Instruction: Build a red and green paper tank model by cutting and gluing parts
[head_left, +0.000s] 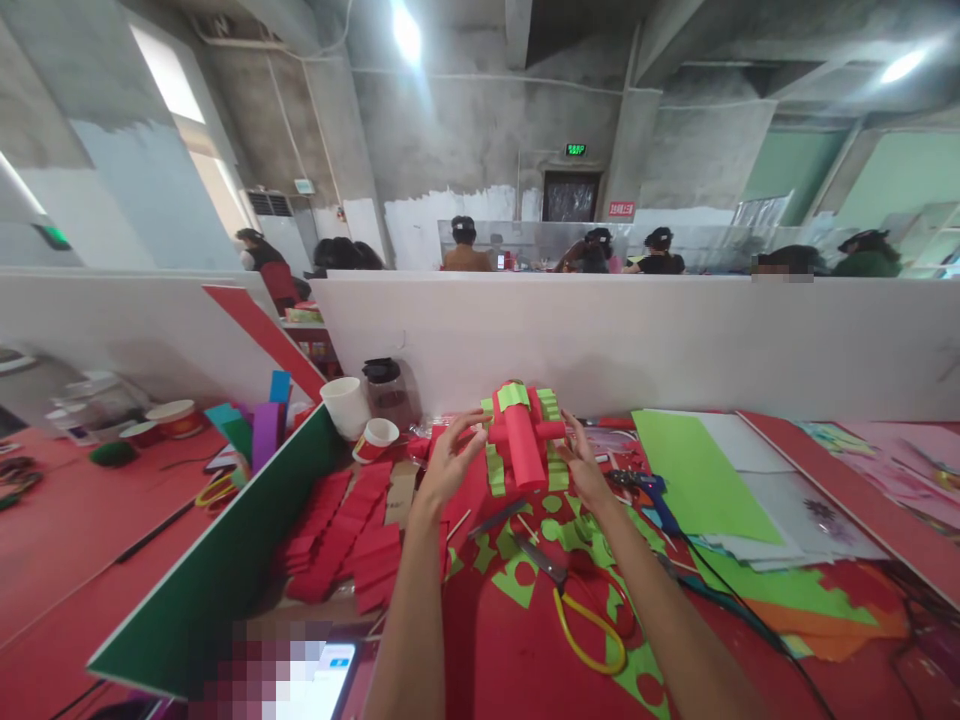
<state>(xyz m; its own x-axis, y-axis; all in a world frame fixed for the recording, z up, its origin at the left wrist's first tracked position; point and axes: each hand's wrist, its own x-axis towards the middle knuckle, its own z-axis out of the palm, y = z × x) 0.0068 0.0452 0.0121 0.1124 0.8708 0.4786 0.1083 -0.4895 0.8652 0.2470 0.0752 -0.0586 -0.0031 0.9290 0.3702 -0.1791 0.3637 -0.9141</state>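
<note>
- The left hand (pixel 448 468) and right hand (pixel 586 468) hold a red and lime-green paper model (pixel 525 452) between them, fingers spread and curved at its two sides. The grip looks light; how hard the fingertips press cannot be told.
- The model is in the middle of the workspace, in front of a white partition (pixel 615 350). It has a thick red tube on top, a short red crosspiece and ridged green bands along both sides. Whether it rests on the red tabletop or is raised cannot be told.
- Squeezing from both sides could dent the tube or bend the crosspiece, since both look like thin paper.
- Uneven pressure could tilt the model or pull a green band loose, if its joins are weak.
- Scissors with yellow handles (pixel 589 638) lie between the forearms, blades apart and pointing towards the model. A lowered hand or wrist could catch on them.
- A blue glue gun (pixel 656 492) lies beside the right hand, its cable trailing nearby. A sideways move could snag the cable or, if the tip is hot, burn skin.
- Lime-green paper scraps (pixel 517 588) litter the area below the model and could cling to any wet glue.
</note>
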